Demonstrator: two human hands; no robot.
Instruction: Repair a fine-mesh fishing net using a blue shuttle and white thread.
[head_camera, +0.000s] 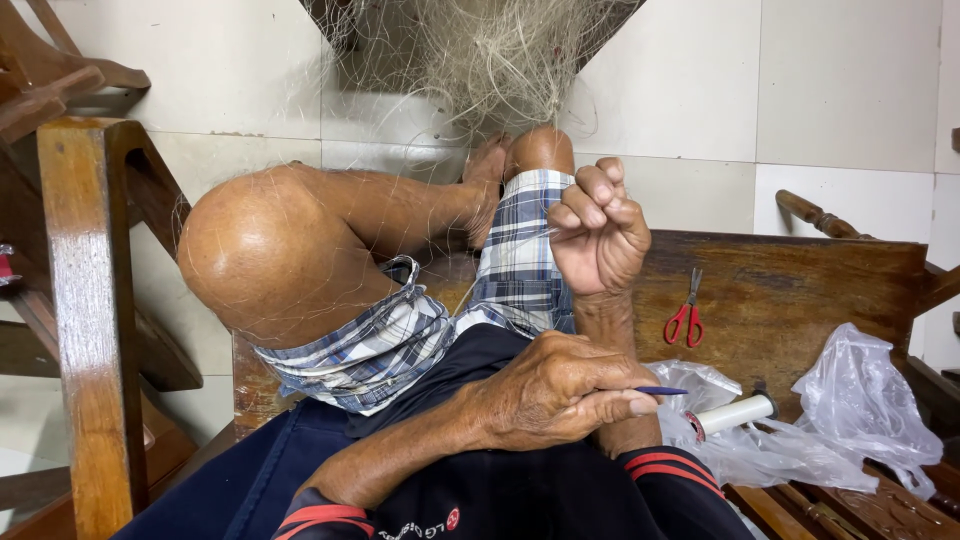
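Hidden and cut-off parts

The fishing net runs off the top edge; the white spool is half buried in plastic bags; the blue tool mostly hidden inside the left hand.

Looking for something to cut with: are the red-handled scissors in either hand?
No, the red-handled scissors lie on the wooden bench, untouched.

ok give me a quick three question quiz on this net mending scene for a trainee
1. True or false: the red scissors lie on the wooden bench.
2. Which hand holds the thin blue tool? A) left hand B) right hand C) neither
3. Fill in: the white spool rests among clear plastic ____.
Key: 1 true; 2 A; 3 bags.
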